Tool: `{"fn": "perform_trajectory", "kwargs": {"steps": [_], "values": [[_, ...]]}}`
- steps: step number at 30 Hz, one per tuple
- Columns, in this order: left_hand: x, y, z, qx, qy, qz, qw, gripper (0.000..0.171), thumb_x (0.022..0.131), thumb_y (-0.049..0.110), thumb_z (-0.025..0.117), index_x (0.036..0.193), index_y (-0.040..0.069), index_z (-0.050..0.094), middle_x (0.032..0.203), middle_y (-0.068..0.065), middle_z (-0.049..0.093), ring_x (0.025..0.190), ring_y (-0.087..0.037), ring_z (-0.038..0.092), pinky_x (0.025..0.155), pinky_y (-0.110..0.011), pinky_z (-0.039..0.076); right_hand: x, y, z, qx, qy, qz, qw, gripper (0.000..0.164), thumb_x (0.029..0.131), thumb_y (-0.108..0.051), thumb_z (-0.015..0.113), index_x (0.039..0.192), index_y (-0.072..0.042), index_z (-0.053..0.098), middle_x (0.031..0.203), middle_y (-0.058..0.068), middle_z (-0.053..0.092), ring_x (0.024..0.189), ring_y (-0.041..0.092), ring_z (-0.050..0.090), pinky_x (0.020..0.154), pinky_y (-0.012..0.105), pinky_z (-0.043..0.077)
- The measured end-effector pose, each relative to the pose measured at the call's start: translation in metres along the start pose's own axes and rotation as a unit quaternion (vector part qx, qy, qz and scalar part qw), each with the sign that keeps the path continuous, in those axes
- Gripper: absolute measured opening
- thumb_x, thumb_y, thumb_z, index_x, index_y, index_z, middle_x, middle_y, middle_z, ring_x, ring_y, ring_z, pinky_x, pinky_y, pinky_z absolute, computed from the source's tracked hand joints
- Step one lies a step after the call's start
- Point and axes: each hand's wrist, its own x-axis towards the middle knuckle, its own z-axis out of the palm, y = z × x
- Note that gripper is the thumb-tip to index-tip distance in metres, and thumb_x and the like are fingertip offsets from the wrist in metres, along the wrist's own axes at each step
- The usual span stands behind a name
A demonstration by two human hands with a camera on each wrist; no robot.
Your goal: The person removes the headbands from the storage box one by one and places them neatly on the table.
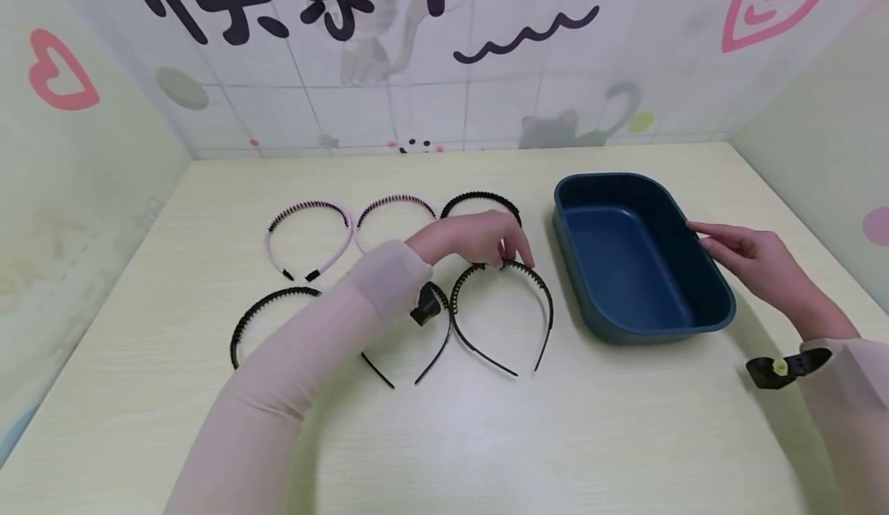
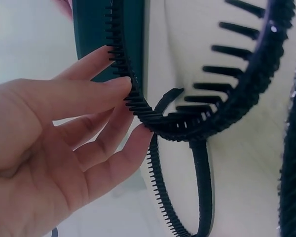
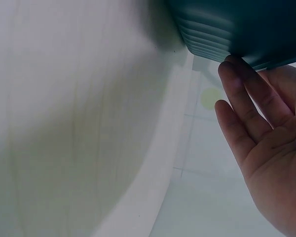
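My left hand (image 1: 479,238) pinches the top of a black toothed headband (image 1: 547,299) at the front right of the group. In the left wrist view, the thumb lies on the band's inner side with fingertips behind it. Its two ends point towards me. My right hand (image 1: 757,260) holds the right rim of a dark blue rectangular basin (image 1: 590,299). Seen from the right wrist, its fingers (image 3: 241,108) reach up against the basin's outer wall. A black headband (image 1: 479,195) lies just behind the left hand, partly covered by it.
Two headbands with pale lilac outsides and dark teeth, a left one (image 1: 347,241) and a middle one (image 1: 396,198), lie at the back. Two more black headbands, a left one (image 1: 243,326) and a middle one (image 1: 436,360), are partly hidden by my left sleeve. Printed walls enclose the table (image 1: 486,453).
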Motion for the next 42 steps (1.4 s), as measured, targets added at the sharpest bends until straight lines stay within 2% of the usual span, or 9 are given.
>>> {"fn": "perform_trajectory", "kwargs": {"steps": [11,29,42], "values": [[0.003,-0.002,0.008,-0.015,-0.018,-0.016,0.9996,0.046,0.077,-0.021,0.053,0.113,0.006,0.066,0.113,-0.008,0.062,0.102,-0.02,0.057,0.08,-0.022,0.046,-0.002,-0.001,-0.001,-0.003,-0.003,0.008,1.0,0.036,0.094,-0.013,0.052,0.127,0.002,0.052,0.1,-0.035,0.048,0.089,-0.02,0.046,0.072,0.002,0.036],[0.008,-0.004,0.012,-0.012,-0.014,0.001,0.9998,0.046,0.076,-0.02,0.056,0.112,0.006,0.067,0.11,-0.006,0.063,0.101,-0.017,0.058,0.081,-0.02,0.045,0.0,0.0,-0.001,0.006,-0.001,0.0,1.0,0.035,0.094,-0.01,0.052,0.126,0.003,0.053,0.1,-0.033,0.051,0.089,-0.019,0.048,0.072,0.002,0.037],[0.011,-0.006,0.017,0.002,-0.018,-0.008,0.9998,0.049,0.075,-0.021,0.052,0.112,0.007,0.067,0.111,-0.006,0.063,0.101,-0.017,0.057,0.081,-0.02,0.044,0.001,0.0,0.0,0.012,0.0,-0.01,1.0,0.034,0.093,-0.009,0.052,0.125,0.004,0.053,0.101,-0.033,0.051,0.09,-0.018,0.048,0.072,0.003,0.038]]}}
